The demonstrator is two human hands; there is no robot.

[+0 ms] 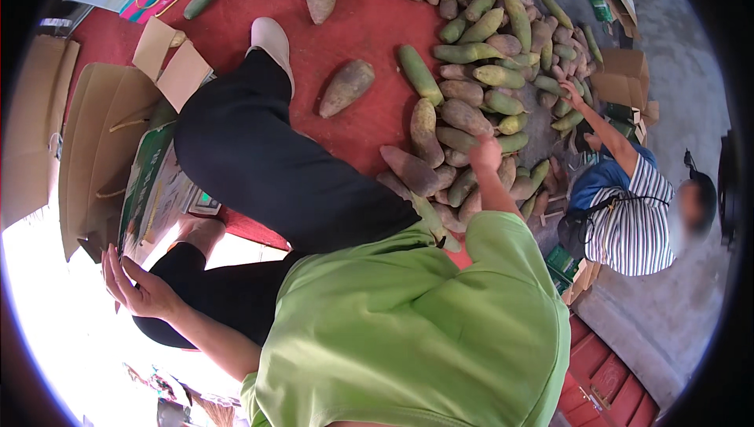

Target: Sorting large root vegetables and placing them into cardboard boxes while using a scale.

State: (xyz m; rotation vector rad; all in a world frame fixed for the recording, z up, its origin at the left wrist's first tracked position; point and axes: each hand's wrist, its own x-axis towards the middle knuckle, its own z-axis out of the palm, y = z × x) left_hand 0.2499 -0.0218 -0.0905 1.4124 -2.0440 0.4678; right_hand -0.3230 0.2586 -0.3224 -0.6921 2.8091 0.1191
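One brownish vegetable (pixel 463 116), long and blunt, lies in the near part of the pile (pixel 516 20), directly at the fingertips of my right hand (pixel 485 155). Items in the pile overlap too heavily for a reliable count. Four loose vegetables (pixel 348 89) lie apart from it on the red floor (pixel 377 38): three brownish, one green.

The long axis of the vegetable at my fingertips runs from upper left to lower right, the lower-right end being nearest my hand. It lies flat among its neighbours, beyond my right hand and well apart from my left hand (pixel 143 295), up and to the right of it.

State of hands, two inspected: the left is released and holds nothing, its fingers extended over the bright area beside my knee. The right has its fingers bent down at the pile; I cannot tell whether it grasps anything.

Further out, one co-worker (pixel 628 219) in a striped top is at the right, one hand (pixel 572 95) extended to the pile's far side. At my left stand cardboard boxes (pixel 106 136) with raised flaps, and one small lit display (pixel 206 202).
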